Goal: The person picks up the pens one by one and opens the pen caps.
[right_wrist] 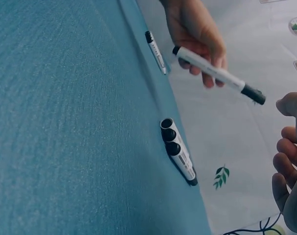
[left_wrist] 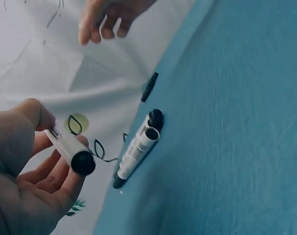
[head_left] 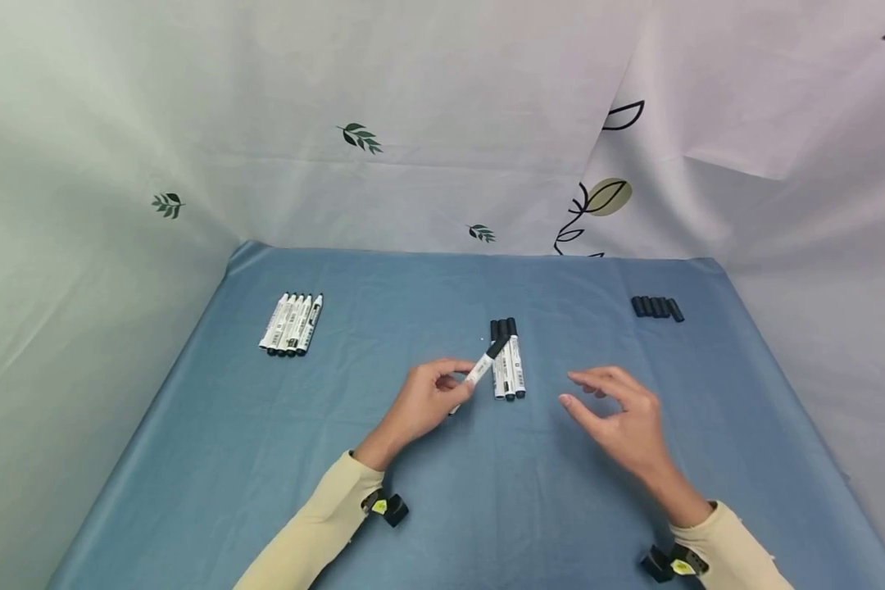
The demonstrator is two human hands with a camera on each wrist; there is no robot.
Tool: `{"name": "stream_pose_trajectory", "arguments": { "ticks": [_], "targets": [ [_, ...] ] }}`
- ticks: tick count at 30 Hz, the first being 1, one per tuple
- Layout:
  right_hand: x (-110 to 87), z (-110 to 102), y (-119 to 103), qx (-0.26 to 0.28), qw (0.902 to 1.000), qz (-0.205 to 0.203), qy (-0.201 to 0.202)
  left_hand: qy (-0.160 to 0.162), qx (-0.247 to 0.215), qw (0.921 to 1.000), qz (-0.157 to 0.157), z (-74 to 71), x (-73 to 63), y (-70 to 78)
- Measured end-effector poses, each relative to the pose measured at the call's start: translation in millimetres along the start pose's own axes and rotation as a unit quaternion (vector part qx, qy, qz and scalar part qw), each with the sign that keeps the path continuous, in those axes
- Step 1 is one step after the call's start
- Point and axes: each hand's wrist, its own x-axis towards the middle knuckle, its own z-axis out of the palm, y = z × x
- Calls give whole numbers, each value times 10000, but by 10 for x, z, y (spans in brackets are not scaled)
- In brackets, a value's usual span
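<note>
My left hand [head_left: 420, 400] pinches a white marker [head_left: 480, 369] between thumb and fingers, its black cap on and pointing up and to the right. In the right wrist view this whiteboard marker [right_wrist: 212, 71] is held off the table. Just right of it, several capped markers [head_left: 508, 366] lie side by side on the blue cloth. My right hand [head_left: 623, 419] hovers right of them, fingers spread and loosely bent, with nothing in its grasp. Its thumb and fingers also show at the edge of the right wrist view.
At the far left lies a row of several markers [head_left: 291, 325] without caps, tips away from me. Several loose black caps [head_left: 657, 307] are lined up at the far right. A blue cloth [head_left: 214, 459] covers the table, and pale patterned fabric [head_left: 428, 197] hangs behind it.
</note>
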Motion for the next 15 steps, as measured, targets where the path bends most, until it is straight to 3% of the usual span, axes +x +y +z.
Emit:
{"name": "stream_pose_trajectory", "arguments": {
  "ticks": [8, 15],
  "targets": [
    [22, 45, -57, 107, 9994, -122, -292, -421, 537, 9927, 994, -47, -285, 103],
    [21, 105, -158, 518, 9945, -480, -772, -837, 640, 9868, 1229, -62, -426, 133]
  ]
}}
